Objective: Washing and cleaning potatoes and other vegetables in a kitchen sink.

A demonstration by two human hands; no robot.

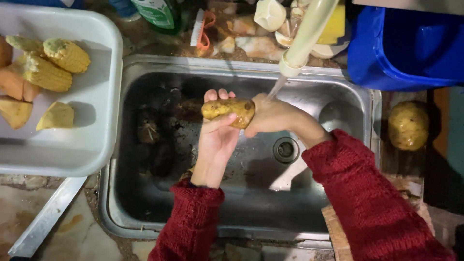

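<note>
Two hands, the left hand (216,140) and the right hand (273,116), share one potato (228,109) under one tap (304,38); a second potato (408,125) lies well right of the right hand. Left of the left hand, one white tray (92,145) carries three corn pieces (48,65). One steel sink (241,203) lies beneath both hands, one blue tub (411,43) beyond the right

Dim, warm light from above leaves the steel sink (241,193) dark in its left half, with soft glare on its rim. The white tray (92,125) is brightest, its contents casting short shadows rightward. Detail is slightly soft and grainy, darkest at the right edge.
</note>
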